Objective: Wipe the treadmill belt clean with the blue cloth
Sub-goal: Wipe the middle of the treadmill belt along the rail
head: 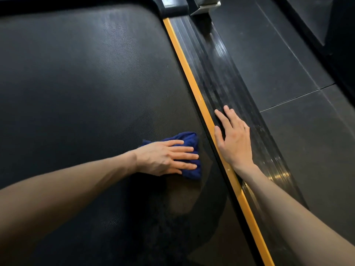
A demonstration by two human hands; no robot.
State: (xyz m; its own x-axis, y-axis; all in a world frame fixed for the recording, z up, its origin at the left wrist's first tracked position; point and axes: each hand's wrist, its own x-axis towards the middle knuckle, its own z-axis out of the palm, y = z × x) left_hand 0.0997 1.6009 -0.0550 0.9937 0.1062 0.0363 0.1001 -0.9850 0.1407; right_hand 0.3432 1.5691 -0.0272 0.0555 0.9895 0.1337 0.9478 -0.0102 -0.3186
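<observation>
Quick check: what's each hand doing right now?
Left hand: open, straight fingers pressing the blue cloth flat on the treadmill belt.
Right hand: open, resting flat on the side rail, holding nothing.

The person's left arm (67,192) and right arm (297,214) are bare as far as can be seen. The left hand (165,158) is slim, with thin ridges showing on its back. The right hand (233,139) has long, thin fingers.
</observation>
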